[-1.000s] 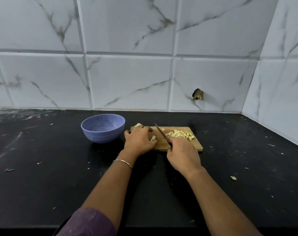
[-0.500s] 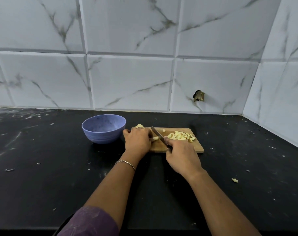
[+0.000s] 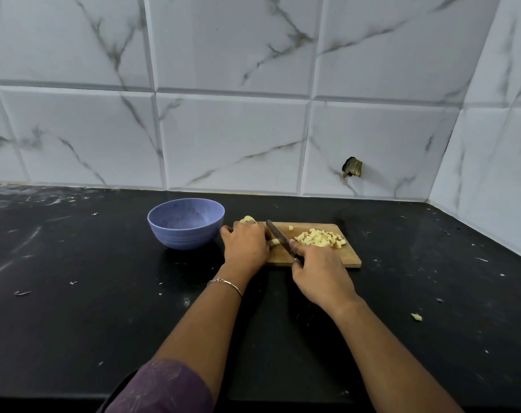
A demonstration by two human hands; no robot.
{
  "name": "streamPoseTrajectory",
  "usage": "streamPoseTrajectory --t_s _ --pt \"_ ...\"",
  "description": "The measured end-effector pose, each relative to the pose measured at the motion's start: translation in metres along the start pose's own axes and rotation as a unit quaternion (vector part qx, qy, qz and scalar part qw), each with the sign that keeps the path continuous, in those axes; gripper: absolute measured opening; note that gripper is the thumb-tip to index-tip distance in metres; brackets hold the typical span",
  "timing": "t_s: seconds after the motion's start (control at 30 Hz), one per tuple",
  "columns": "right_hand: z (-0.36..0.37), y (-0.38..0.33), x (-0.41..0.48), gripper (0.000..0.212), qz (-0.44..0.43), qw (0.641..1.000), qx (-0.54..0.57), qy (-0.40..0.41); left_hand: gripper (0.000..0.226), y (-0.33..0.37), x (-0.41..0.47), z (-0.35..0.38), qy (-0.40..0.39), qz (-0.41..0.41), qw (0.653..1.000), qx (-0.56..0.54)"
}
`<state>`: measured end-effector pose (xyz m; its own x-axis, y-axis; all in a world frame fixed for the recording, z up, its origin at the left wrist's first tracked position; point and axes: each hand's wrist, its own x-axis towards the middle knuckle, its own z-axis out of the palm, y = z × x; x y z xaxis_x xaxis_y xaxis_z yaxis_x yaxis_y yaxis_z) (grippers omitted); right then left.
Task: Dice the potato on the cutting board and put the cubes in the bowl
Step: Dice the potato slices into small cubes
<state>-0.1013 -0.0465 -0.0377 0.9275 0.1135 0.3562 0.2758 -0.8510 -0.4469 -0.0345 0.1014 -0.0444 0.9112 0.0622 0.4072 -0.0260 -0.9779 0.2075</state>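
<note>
Your right grip (image 3: 319, 272) is curled round the handle of a knife (image 3: 278, 235), its blade slanting away to the left over the wooden cutting board (image 3: 342, 259); your left grip (image 3: 247, 245), fingers bent, holds down a potato strip (image 3: 274, 241) that shows between the two grips, against the blade; the cut cubes (image 3: 320, 237) lie heaped just beyond the right grip; the blue bowl (image 3: 186, 228) stands just left of the left grip on the black tabletop (image 3: 74, 293); one stray piece (image 3: 416, 316) lies well right of the right grip.
</note>
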Motion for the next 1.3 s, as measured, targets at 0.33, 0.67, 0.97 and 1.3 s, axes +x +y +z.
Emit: streamPoseTrajectory --t_s 0.33,0.67,0.97,1.3 --pt "0.002 -0.005 -0.002 0.050 -0.015 0.999 -0.029 0.001 0.021 -0.001 0.001 0.002 0.001 -0.002 1.000 -0.001" --pt "0.004 -0.017 0.000 0.051 -0.055 0.988 -0.141 -0.028 0.019 -0.002 0.003 0.004 -0.007 -0.002 1.000 -0.003" --pt "-0.001 -0.010 -0.002 0.059 -0.050 0.983 -0.177 -0.017 0.023 -0.003 -0.003 -0.001 -0.010 0.014 1.000 -0.002" --pt "-0.002 -0.006 -0.002 0.053 -0.040 0.994 -0.099 0.039 0.020 -0.002 -0.008 -0.009 -0.009 -0.005 1.000 0.030"
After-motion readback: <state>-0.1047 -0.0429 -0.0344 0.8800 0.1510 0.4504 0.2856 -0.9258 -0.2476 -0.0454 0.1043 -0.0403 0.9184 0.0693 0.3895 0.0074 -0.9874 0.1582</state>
